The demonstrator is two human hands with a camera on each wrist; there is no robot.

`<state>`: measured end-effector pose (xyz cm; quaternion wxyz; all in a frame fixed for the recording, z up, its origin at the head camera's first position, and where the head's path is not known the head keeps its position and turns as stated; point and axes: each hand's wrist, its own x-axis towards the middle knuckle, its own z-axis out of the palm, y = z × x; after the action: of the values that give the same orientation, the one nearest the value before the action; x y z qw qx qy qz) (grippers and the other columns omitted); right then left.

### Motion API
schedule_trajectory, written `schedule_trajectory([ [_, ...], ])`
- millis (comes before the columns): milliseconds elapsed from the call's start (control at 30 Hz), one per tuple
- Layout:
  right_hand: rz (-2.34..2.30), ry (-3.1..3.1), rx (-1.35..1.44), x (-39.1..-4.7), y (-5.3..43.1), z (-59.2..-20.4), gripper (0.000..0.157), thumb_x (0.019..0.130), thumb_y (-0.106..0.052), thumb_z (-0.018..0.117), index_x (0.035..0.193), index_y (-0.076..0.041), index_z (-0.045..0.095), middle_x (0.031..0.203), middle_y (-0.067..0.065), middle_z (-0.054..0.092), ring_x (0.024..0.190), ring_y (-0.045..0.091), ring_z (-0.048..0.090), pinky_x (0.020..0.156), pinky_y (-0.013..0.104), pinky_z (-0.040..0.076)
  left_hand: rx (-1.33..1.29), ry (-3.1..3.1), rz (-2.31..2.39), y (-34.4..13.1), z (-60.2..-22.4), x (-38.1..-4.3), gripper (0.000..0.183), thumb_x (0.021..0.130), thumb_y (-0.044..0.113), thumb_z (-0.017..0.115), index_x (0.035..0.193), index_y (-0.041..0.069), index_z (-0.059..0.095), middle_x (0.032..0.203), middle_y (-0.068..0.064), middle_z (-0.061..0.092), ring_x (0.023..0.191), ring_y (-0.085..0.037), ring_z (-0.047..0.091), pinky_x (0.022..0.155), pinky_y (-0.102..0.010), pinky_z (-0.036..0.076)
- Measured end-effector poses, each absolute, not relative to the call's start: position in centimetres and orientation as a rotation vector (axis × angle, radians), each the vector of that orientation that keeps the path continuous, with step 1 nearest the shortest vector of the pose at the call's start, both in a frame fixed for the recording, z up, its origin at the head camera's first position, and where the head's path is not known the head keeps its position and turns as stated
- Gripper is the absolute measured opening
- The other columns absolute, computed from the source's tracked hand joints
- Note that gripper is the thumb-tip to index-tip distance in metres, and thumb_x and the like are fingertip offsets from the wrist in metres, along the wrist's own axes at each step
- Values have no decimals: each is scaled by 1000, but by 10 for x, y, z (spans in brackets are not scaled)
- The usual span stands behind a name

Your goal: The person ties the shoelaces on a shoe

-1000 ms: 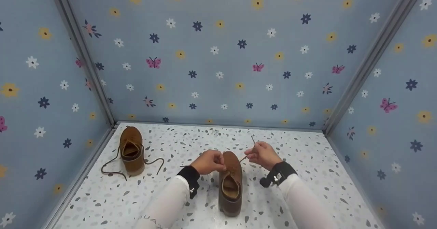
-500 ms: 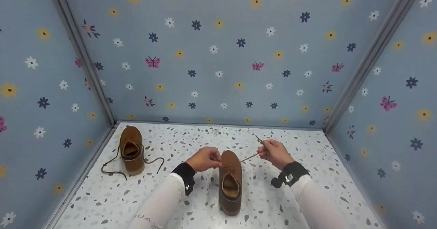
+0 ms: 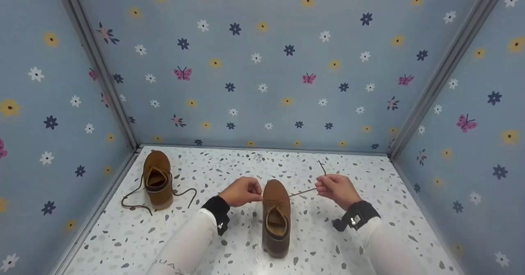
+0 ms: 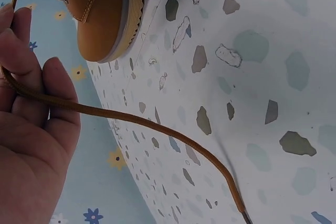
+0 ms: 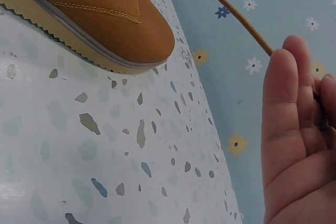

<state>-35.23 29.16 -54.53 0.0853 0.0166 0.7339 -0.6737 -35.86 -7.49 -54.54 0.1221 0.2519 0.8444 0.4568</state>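
Your left hand (image 3: 243,191) and right hand (image 3: 338,190), nearly closed, pinch the near lace-up shoe's (image 3: 276,209) shoelace (image 3: 302,192); likely tightening, so pull evenly.

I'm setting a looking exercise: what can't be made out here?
Left wrist: end of the lace, cut by the bottom edge.
Left wrist: back of the nearer shoe, cut by the top edge.
Right wrist: part of the right hand, cut by the right edge.
Head: markings on the left sleeve, too small to read clearly.
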Motion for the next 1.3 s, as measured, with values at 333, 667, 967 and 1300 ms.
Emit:
schedule_trajectory([
  [333, -2122, 2096, 129, -350, 288, -560, 29, 114, -26, 41, 118, -2, 55, 87, 1, 64, 74, 13, 66, 73, 31, 59, 731, 2502, 1303, -76, -548, -355, 13, 93, 16, 78, 91, 8, 68, 80, 1, 69, 74, -7, 61, 74, -28, 51],
  [667, -2134, 2163, 167, -348, 291, -568, 27, 114, -23, 42, 115, -2, 58, 81, 0, 59, 69, 12, 58, 68, 29, 55, 716, 2582, 1226, -84, -551, -351, 17, 96, 21, 74, 83, 10, 74, 71, 7, 66, 68, -8, 56, 67, -29, 47],
  [967, -2024, 2285, 324, -346, 306, -581, 34, 114, -30, 43, 124, -2, 59, 82, -1, 58, 70, 12, 57, 67, 26, 55, 645, 2592, 1196, -94, -557, -348, 20, 97, 21, 72, 80, 11, 72, 68, 10, 60, 62, -7, 53, 60, -25, 44],
  [1300, -1929, 2351, 502, -344, 319, -600, 41, 112, -32, 44, 133, 1, 58, 81, -3, 57, 70, 13, 56, 66, 27, 53, 677, 2604, 1191, -112, -570, -344, 21, 97, 18, 70, 79, 7, 69, 70, 8, 58, 63, -6, 50, 63, -25, 43],
])
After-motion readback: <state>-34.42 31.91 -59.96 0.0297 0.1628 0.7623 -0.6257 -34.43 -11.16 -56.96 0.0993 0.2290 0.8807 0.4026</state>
